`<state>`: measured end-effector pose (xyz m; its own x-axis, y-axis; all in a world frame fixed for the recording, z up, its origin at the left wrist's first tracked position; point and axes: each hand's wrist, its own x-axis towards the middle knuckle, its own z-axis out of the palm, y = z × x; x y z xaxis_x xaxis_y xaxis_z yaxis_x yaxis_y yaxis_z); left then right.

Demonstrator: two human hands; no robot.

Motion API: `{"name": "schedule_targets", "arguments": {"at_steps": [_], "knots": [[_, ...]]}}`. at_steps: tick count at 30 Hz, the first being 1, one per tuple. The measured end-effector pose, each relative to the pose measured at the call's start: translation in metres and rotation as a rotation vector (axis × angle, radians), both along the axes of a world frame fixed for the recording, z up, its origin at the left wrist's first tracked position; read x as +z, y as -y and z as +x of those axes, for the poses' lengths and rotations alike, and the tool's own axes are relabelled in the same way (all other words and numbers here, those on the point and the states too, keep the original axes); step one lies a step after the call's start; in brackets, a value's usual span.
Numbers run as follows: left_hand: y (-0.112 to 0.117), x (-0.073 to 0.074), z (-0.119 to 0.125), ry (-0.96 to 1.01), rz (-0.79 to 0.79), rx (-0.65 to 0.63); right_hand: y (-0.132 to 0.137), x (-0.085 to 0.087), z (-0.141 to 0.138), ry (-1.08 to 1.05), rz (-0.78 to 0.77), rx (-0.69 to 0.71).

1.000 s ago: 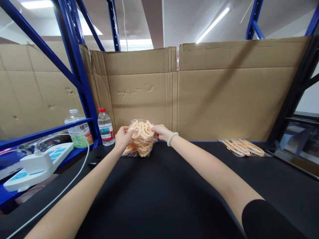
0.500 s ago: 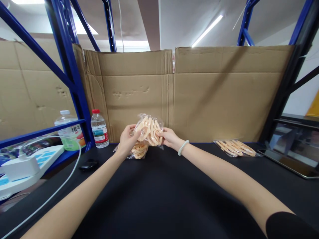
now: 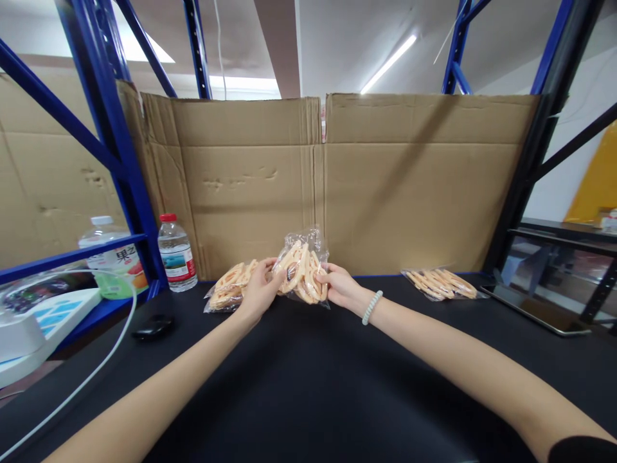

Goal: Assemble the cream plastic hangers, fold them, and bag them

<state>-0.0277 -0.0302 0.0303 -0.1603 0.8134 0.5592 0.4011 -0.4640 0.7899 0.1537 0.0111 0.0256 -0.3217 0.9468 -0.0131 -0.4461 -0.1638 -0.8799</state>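
Observation:
Between my hands, a clear plastic bag of peach-coloured looped pieces (image 3: 303,273) is held up just above the black tabletop. My left hand (image 3: 261,287) grips its left edge, thumb across the front. At the right edge, my right hand (image 3: 341,285) pinches the bag between thumb and fingers; a beaded bracelet is on that wrist. A second bag of similar pieces (image 3: 227,286) lies on the table just left of my left hand, partly hidden by it. What kind of pieces these are I cannot make out.
Another flat bag of such pieces (image 3: 441,283) lies back right, beside a dark flat device (image 3: 535,310). A red-capped water bottle (image 3: 177,254), a black mouse (image 3: 153,326) and a white cable (image 3: 103,360) are at left. Cardboard panels (image 3: 409,193) wall off the back.
The held bag and both hands have moved right and slightly down. The bag on the table at left, earlier mostly covered, is now more exposed. The camera view has turned slightly right.

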Motion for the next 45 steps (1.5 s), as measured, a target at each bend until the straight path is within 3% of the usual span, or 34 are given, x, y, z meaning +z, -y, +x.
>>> {"name": "schedule_targets", "arguments": {"at_steps": [7, 16, 33, 45], "knots": [[0.004, -0.014, 0.018, 0.021, -0.075, -0.142, 0.011, -0.027, 0.033, -0.045, 0.024, 0.023], [0.014, -0.037, 0.039, 0.071, -0.245, -0.232, 0.028, -0.047, 0.074, -0.074, 0.099, 0.016], [0.020, -0.038, 0.045, 0.100, -0.261, -0.423, 0.042, -0.030, 0.079, 0.016, 0.290, 0.023], [0.017, -0.045, 0.041, -0.015, -0.228, -0.451, 0.044, -0.026, 0.085, 0.121, 0.343, 0.035]]}}
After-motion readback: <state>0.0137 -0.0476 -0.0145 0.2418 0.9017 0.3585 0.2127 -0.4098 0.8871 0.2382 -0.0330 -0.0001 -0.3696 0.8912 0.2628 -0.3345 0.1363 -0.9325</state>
